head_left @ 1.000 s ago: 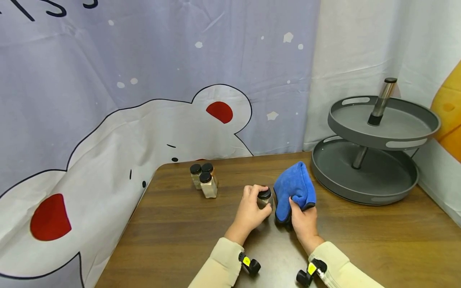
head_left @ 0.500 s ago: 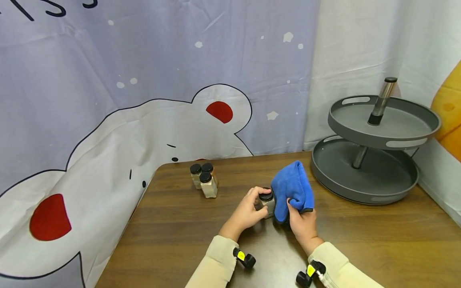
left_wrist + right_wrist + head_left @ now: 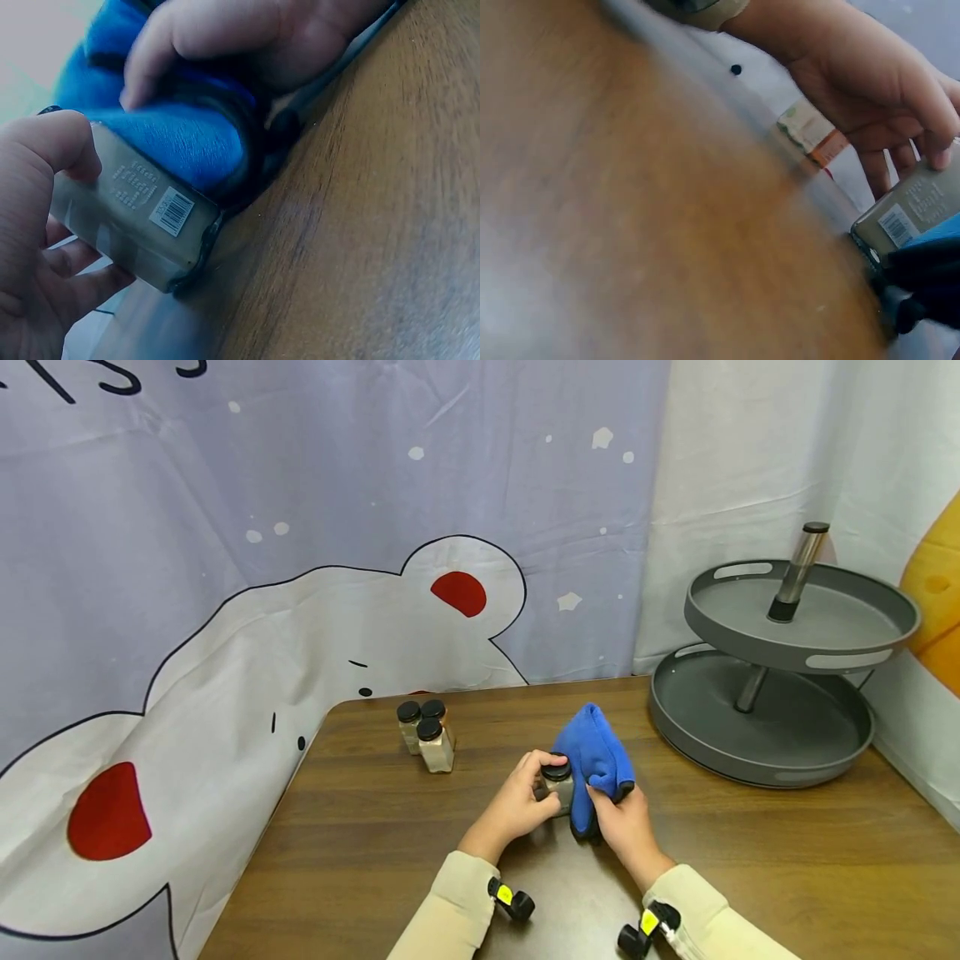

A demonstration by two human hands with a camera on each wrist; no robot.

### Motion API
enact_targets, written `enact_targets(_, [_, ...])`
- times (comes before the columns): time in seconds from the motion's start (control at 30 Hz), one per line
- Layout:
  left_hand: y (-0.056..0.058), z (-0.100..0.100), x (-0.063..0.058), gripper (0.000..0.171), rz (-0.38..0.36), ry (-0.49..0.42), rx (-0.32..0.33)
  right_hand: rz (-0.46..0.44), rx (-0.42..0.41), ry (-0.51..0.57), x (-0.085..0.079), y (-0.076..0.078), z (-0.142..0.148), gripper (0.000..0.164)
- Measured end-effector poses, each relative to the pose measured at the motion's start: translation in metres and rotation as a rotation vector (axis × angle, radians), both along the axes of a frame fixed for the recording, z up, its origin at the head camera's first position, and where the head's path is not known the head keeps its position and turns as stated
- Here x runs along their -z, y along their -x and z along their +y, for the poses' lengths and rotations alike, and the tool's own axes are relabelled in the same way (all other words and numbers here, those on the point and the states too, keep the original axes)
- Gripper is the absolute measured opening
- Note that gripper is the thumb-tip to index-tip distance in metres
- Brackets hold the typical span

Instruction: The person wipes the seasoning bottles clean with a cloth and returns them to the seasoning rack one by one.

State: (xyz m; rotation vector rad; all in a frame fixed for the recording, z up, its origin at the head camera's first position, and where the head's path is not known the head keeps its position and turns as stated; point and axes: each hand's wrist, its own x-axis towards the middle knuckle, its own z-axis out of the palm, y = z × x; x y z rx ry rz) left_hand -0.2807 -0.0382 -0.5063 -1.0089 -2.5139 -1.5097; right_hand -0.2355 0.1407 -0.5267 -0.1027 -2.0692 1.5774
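backdrop is a lilac printed curtain (image 3: 315, 485) with a white bear (image 3: 277, 643), paler drape on the right. wood-grain counter (image 3: 750, 860) in front, bright glare patch near the wrists.

the jar (image 3: 560, 791) is at mid-counter, black cap up, between the hands. left hand (image 3: 517, 802) pinches it: index finger over the cap (image 3: 556, 772), thumb on the side. right hand (image 3: 630, 831) grips the blue cloth (image 3: 596, 752), bunched, black-edged, pressed against the jar's side. can't tell if the jar's base is on the counter or just off it.

risks, my read: hold on the jar looks light, so a hard sideways push from the cloth could twist it out of the fingers or tip it. glass-looking wall would slip easily under the thumb. loose cloth edge could snag the barcode label (image 3: 173, 211) and lift a corner. a finger on the cap could turn it if the body spins; can't see how tight it is.

surface: three more jars (image 3: 435, 753) stand close together at the far left, well clear of the hands. two-tier stand (image 3: 750, 768) at the far right; a wide cloth swing might reach it, unlikely.
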Motion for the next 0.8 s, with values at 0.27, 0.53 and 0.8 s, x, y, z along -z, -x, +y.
enact_targets(0.27, [0.0005,0.0001,-0.0033,0.05,0.007,0.027,-0.009,0.024,-0.006,-0.078,0.001,-0.0003,-0.0005,0.022])
enact_targets(0.53, [-0.001,0.0004,-0.0042,0.05,0.031,0.029,-0.015,0.135,0.005,-0.062,0.0024,0.0002,-0.0007,0.02])
enact_targets(0.8, [-0.0021,0.0011,-0.0031,0.05,0.048,0.044,-0.022,0.208,0.003,-0.164,0.0055,0.0006,0.0015,0.02])
